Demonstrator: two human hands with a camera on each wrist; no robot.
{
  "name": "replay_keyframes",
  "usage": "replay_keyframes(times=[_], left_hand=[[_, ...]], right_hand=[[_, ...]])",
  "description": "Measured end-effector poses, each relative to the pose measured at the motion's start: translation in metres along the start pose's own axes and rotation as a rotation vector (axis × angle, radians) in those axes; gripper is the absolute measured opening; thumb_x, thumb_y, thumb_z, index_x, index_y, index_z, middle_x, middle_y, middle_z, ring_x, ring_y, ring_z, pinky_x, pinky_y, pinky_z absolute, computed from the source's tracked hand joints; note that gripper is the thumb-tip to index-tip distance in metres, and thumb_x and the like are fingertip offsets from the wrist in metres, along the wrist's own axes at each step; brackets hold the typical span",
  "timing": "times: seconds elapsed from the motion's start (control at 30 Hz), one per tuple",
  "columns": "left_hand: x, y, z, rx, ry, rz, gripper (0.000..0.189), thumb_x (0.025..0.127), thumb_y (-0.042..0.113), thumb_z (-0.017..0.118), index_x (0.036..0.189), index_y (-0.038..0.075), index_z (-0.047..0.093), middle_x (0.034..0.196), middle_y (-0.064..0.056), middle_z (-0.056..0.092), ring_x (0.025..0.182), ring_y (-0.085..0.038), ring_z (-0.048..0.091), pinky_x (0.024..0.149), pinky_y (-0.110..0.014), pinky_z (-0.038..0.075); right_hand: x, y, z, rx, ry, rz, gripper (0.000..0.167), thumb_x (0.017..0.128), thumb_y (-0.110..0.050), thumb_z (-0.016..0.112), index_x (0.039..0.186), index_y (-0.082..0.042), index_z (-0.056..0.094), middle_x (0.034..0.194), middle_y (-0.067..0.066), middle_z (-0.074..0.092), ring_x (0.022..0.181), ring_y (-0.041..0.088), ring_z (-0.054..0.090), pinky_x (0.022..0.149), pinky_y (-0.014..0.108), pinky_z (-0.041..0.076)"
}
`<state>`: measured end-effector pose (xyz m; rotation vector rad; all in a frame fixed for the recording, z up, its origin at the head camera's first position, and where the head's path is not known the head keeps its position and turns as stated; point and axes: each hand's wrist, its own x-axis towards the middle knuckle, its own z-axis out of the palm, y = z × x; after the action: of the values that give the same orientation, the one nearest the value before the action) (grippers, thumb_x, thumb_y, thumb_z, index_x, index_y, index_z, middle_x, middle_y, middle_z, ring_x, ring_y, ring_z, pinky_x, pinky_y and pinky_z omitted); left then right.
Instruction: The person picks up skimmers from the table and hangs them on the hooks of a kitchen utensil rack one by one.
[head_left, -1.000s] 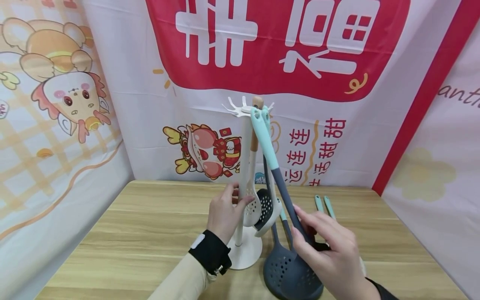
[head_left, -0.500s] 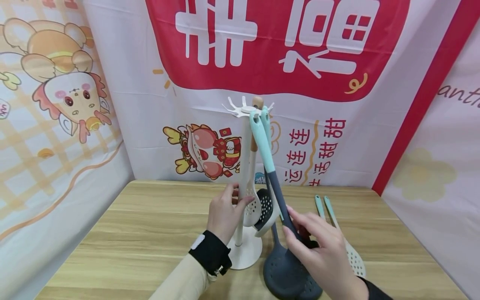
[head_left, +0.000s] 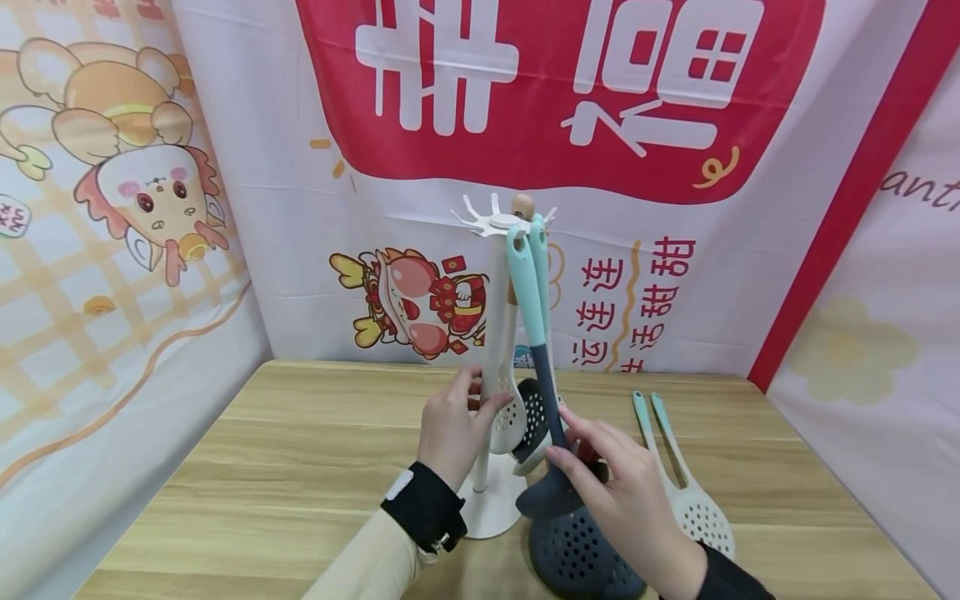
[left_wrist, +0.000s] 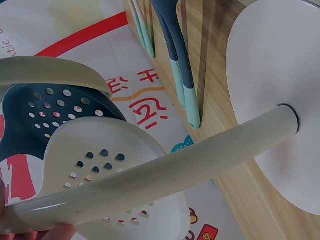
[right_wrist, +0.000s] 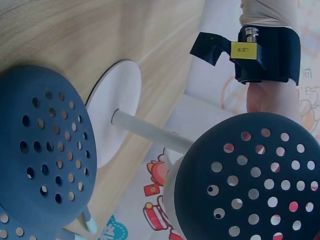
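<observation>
A white utensil stand point(head_left: 494, 300) has a round base point(head_left: 487, 517) and a ring of hooks point(head_left: 480, 218) on top. My left hand point(head_left: 456, 433) grips its pole, thumb in front. My right hand point(head_left: 622, 492) pinches the dark grey lower shaft of a skimmer point(head_left: 550, 400) with a mint handle. Its handle hole is right at the hooks, and its perforated head point(right_wrist: 250, 185) hangs low beside the pole. On the stand hang a white slotted spoon point(head_left: 508, 425), a dark perforated utensil point(left_wrist: 60, 112) and a white ladle point(left_wrist: 55, 70); the skimmer partly hides the last two.
Dark grey perforated utensils point(head_left: 577, 550) lie on the wooden table point(head_left: 315, 467) right of the base. White perforated utensils point(head_left: 705, 521) with mint handles lie farther right. Printed cloth point(head_left: 300, 275) rises behind the table's back edge.
My right hand has moved left, bringing the skimmer's lower end toward the pole so it hangs more upright. More of the utensils lying on the table shows. The left hand has stayed on the pole.
</observation>
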<state>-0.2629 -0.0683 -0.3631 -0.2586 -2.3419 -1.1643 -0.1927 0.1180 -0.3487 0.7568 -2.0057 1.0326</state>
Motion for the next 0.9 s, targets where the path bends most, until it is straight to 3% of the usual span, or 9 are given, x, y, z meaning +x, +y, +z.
replay_keyframes(times=[0.4, 0.67, 0.9], left_hand=[[0.0, -0.001, 0.0, -0.015, -0.006, -0.008, 0.042, 0.086, 0.032, 0.076, 0.121, 0.012, 0.062, 0.102, -0.009, 0.074, 0.086, -0.023, 0.074, 0.074, -0.039, 0.063], [0.0, -0.003, 0.0, -0.01, -0.012, -0.008, 0.041, 0.088, 0.032, 0.075, 0.121, 0.012, 0.063, 0.102, -0.009, 0.074, 0.085, -0.022, 0.074, 0.073, -0.038, 0.063], [0.001, -0.004, 0.001, 0.001, -0.007, -0.002, 0.04, 0.088, 0.031, 0.075, 0.12, 0.011, 0.063, 0.101, -0.01, 0.074, 0.085, -0.022, 0.074, 0.073, -0.038, 0.063]], right_hand=[[-0.001, 0.007, 0.007, 0.007, -0.016, -0.02, 0.041, 0.075, 0.009, 0.079, 0.113, -0.003, 0.072, 0.088, -0.001, 0.073, 0.074, 0.005, 0.062, 0.063, 0.011, 0.05], [-0.005, 0.011, 0.008, -0.012, -0.033, 0.003, 0.033, 0.075, 0.008, 0.08, 0.104, -0.006, 0.076, 0.096, 0.001, 0.076, 0.085, 0.012, 0.072, 0.08, 0.01, 0.054], [-0.007, 0.013, 0.008, -0.026, -0.068, 0.022, 0.028, 0.076, 0.007, 0.079, 0.098, -0.009, 0.077, 0.094, -0.004, 0.074, 0.087, 0.011, 0.07, 0.08, 0.009, 0.053]])
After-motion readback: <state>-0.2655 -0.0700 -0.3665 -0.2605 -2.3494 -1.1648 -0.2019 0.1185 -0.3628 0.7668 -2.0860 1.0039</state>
